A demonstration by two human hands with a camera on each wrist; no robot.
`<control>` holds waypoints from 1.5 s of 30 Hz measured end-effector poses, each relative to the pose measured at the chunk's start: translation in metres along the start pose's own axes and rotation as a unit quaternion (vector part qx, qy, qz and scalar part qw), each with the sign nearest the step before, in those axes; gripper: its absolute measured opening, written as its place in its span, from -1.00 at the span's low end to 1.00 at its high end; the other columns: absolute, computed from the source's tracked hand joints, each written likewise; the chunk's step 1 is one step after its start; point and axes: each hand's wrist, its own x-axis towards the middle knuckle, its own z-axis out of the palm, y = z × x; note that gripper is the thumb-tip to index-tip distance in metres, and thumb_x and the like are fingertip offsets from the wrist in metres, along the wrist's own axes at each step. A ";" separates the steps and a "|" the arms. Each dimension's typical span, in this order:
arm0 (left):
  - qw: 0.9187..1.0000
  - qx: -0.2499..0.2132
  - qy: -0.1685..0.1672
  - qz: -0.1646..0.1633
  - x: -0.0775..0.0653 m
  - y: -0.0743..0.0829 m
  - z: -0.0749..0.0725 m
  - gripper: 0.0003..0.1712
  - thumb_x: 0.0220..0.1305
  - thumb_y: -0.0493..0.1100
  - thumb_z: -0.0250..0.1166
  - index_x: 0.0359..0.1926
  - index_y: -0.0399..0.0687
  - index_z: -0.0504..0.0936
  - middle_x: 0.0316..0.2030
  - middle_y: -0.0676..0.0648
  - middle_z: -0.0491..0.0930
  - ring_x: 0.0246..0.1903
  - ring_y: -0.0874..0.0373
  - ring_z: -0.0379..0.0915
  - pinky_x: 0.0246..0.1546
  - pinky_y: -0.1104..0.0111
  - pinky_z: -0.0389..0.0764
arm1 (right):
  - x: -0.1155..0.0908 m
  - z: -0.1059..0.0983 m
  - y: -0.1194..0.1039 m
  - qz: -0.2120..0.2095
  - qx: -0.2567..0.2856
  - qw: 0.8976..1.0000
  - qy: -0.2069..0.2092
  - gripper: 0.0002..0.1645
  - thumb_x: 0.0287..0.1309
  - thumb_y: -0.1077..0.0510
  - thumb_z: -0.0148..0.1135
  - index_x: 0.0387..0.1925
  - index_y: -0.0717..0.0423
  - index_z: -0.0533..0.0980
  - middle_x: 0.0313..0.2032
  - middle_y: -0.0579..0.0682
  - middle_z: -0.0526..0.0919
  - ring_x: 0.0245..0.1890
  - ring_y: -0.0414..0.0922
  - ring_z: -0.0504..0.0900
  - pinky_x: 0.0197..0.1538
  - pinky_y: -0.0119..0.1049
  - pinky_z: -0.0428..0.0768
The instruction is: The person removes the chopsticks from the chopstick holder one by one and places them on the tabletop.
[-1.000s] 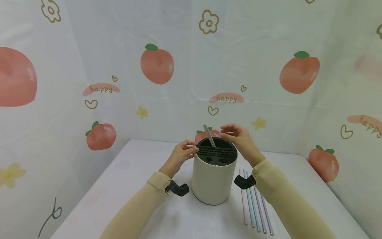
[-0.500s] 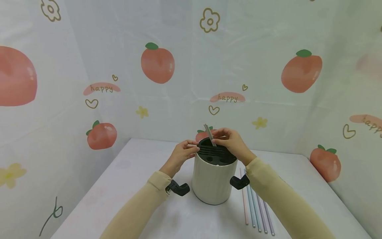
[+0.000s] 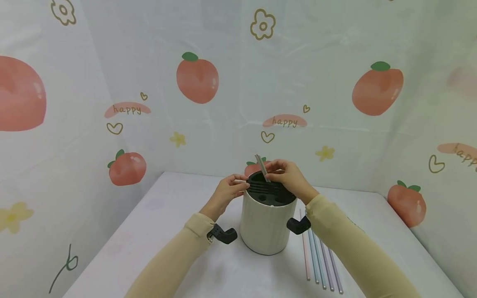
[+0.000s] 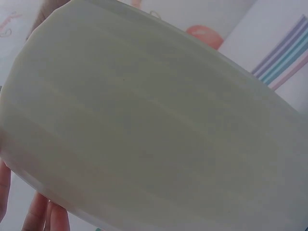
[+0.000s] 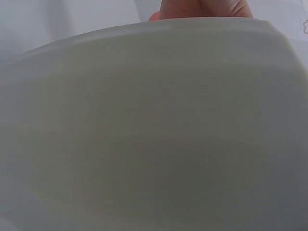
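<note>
A cream cylindrical utensil holder [image 3: 264, 231] with a black slotted insert [image 3: 272, 200] stands upright in the middle of the table. My left hand [image 3: 225, 193] holds its left rim, thumb and fingers at the top edge. From the far opening of the insert slim silver sticks, resembling chopsticks [image 3: 259, 162], rise and lean left. The thumb and fingers of my right hand [image 3: 290, 178] pinch them just above the opening. In both wrist views the holder's pale ribbed wall fills most of the frame; my left fingers [image 4: 36, 214] show at its edge. The lower ends of the sticks are hidden inside.
Several pink, blue and purple sticks [image 3: 324, 265] lie side by side on the white table [image 3: 156, 256], right of the holder and partly under my right forearm. A white curtain [image 3: 231, 140] printed with peaches hangs behind and at both sides.
My right hand has come left and down from beside the silver sticks and taken hold of them. My left hand stays at the rim; the holder has not moved.
</note>
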 end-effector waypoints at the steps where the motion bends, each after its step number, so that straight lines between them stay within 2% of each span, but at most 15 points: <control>1: 1.000 -0.001 0.000 0.001 0.000 0.000 0.000 -0.72 0.25 -0.25 0.28 -0.02 -0.21 0.57 -0.15 -0.12 0.59 -0.15 0.16 0.55 0.12 0.12 0.57 | 0.000 0.000 0.000 -0.003 -0.002 1.000 -0.001 -0.72 0.15 0.25 0.32 -0.09 0.26 0.57 -0.13 0.16 0.66 -0.06 0.09 0.66 0.02 -0.15 0.62; 5: 1.000 -0.001 0.000 0.004 -0.001 -0.001 -0.001 -0.72 0.25 -0.26 0.27 -0.01 -0.21 0.57 -0.14 -0.12 0.59 -0.14 0.16 0.55 0.12 0.13 0.57 | -0.001 -0.002 0.000 -0.008 -0.009 1.000 0.006 -0.70 0.18 0.25 0.29 -0.06 0.28 0.55 -0.08 0.21 0.64 -0.02 0.12 0.65 0.01 -0.16 0.62; 8: 1.000 0.000 -0.001 0.003 0.000 -0.001 -0.001 -0.72 0.25 -0.26 0.28 -0.01 -0.21 0.57 -0.14 -0.12 0.59 -0.14 0.16 0.54 0.11 0.14 0.57 | -0.004 -0.008 -0.002 -0.008 -0.002 1.000 0.024 -0.66 0.21 0.22 0.28 -0.01 0.28 0.51 -0.03 0.22 0.60 0.00 0.06 0.64 0.02 -0.21 0.60; 12: 1.000 0.000 -0.003 0.003 0.001 -0.002 0.000 -0.71 0.25 -0.25 0.28 0.00 -0.21 0.57 -0.13 -0.12 0.58 -0.15 0.17 0.54 0.11 0.15 0.58 | -0.009 -0.023 -0.008 -0.021 0.059 0.996 0.064 -0.67 0.20 0.23 0.29 -0.02 0.25 0.49 -0.09 0.05 0.59 -0.09 -0.19 0.65 -0.01 -0.38 0.60; 14: 1.000 0.000 -0.002 0.003 0.001 -0.002 0.000 -0.70 0.25 -0.25 0.28 0.00 -0.21 0.57 -0.13 -0.12 0.58 -0.16 0.17 0.53 0.11 0.15 0.58 | -0.011 -0.032 -0.012 -0.045 0.120 0.988 0.085 -0.75 0.18 0.28 0.29 -0.09 0.21 0.51 -0.17 -0.07 0.58 -0.17 -0.28 0.64 -0.04 -0.44 0.62; 17: 1.000 0.001 0.000 0.004 0.000 -0.001 0.000 -0.70 0.25 -0.26 0.28 0.00 -0.21 0.57 -0.14 -0.11 0.58 -0.16 0.17 0.53 0.10 0.16 0.58 | -0.015 -0.048 -0.020 -0.093 0.227 0.962 0.118 -0.80 0.15 0.39 0.27 -0.21 0.11 0.55 -0.27 -0.14 0.60 -0.28 -0.31 0.65 -0.09 -0.44 0.66; 20: 1.000 0.000 0.001 0.005 0.000 -0.001 0.000 -0.70 0.25 -0.26 0.28 0.00 -0.22 0.57 -0.15 -0.11 0.58 -0.17 0.17 0.53 0.10 0.15 0.58 | -0.020 -0.066 -0.030 -0.141 0.336 0.919 0.148 -0.75 0.11 0.49 0.24 -0.28 0.12 0.57 -0.31 -0.07 0.63 -0.34 -0.23 0.68 -0.12 -0.38 0.69; 22: 1.000 -0.001 0.001 0.005 0.000 -0.001 0.000 -0.70 0.25 -0.26 0.29 0.00 -0.22 0.57 -0.15 -0.10 0.59 -0.16 0.17 0.53 0.10 0.15 0.58 | -0.024 -0.079 -0.037 -0.162 0.400 0.886 0.169 -0.74 0.07 0.55 0.21 -0.28 0.19 0.56 -0.31 -0.01 0.62 -0.36 -0.17 0.69 -0.16 -0.34 0.70; 25: 1.000 0.002 0.002 0.005 0.001 -0.002 0.000 -0.69 0.25 -0.25 0.29 0.01 -0.22 0.57 -0.14 -0.10 0.59 -0.15 0.17 0.53 0.11 0.14 0.58 | -0.032 -0.099 -0.044 -0.167 0.462 0.848 0.201 -0.73 0.04 0.58 0.21 -0.25 0.27 0.55 -0.32 0.04 0.60 -0.37 -0.11 0.67 -0.21 -0.29 0.72; 27: 1.000 0.004 0.002 0.006 0.001 -0.003 0.000 -0.69 0.26 -0.25 0.28 0.01 -0.23 0.56 -0.14 -0.11 0.59 -0.15 0.17 0.53 0.11 0.13 0.58 | -0.038 -0.112 -0.046 -0.160 0.484 0.832 0.218 -0.72 0.03 0.59 0.21 -0.23 0.29 0.55 -0.32 0.05 0.59 -0.37 -0.09 0.66 -0.24 -0.28 0.72; 30: 1.000 0.007 -0.002 0.004 0.002 -0.002 0.000 -0.69 0.27 -0.27 0.26 0.02 -0.29 0.54 -0.14 -0.12 0.59 -0.15 0.16 0.53 0.11 0.10 0.57 | -0.049 -0.129 -0.041 -0.140 0.498 0.826 0.226 -0.71 0.05 0.59 0.19 -0.21 0.30 0.55 -0.33 0.05 0.59 -0.36 -0.08 0.66 -0.25 -0.25 0.72; 32: 1.000 0.008 -0.007 0.002 0.003 -0.002 -0.001 -0.69 0.27 -0.29 0.25 0.02 -0.32 0.53 -0.15 -0.13 0.59 -0.15 0.16 0.53 0.12 0.09 0.56 | -0.055 -0.137 -0.031 -0.122 0.502 0.828 0.220 -0.72 0.07 0.59 0.18 -0.21 0.29 0.55 -0.32 0.05 0.59 -0.36 -0.08 0.68 -0.26 -0.23 0.73; 36: 1.000 0.008 -0.008 0.002 0.004 -0.002 -0.001 -0.69 0.27 -0.29 0.25 0.01 -0.33 0.53 -0.16 -0.12 0.58 -0.15 0.16 0.53 0.12 0.10 0.56 | -0.069 -0.147 0.000 -0.054 0.478 0.851 0.209 -0.72 0.09 0.54 0.20 -0.21 0.21 0.60 -0.32 -0.01 0.61 -0.35 -0.11 0.69 -0.26 -0.26 0.72; 42: 1.000 0.003 0.001 0.004 0.002 -0.004 0.000 -0.69 0.25 -0.24 0.29 0.00 -0.22 0.57 -0.14 -0.11 0.59 -0.15 0.16 0.54 0.10 0.14 0.58 | -0.089 -0.149 0.068 0.049 0.383 0.908 0.164 -0.74 0.18 0.42 0.20 -0.26 0.01 0.61 -0.32 -0.15 0.59 -0.30 -0.28 0.66 -0.25 -0.39 0.70; 45: 1.000 0.001 0.000 0.004 0.002 -0.004 0.000 -0.69 0.24 -0.24 0.29 0.00 -0.21 0.57 -0.12 -0.13 0.58 -0.14 0.15 0.54 0.11 0.15 0.58 | -0.097 -0.143 0.102 0.097 0.313 0.935 0.132 -0.72 0.23 0.36 0.19 -0.31 -0.12 0.60 -0.34 -0.23 0.59 -0.31 -0.34 0.65 -0.25 -0.44 0.68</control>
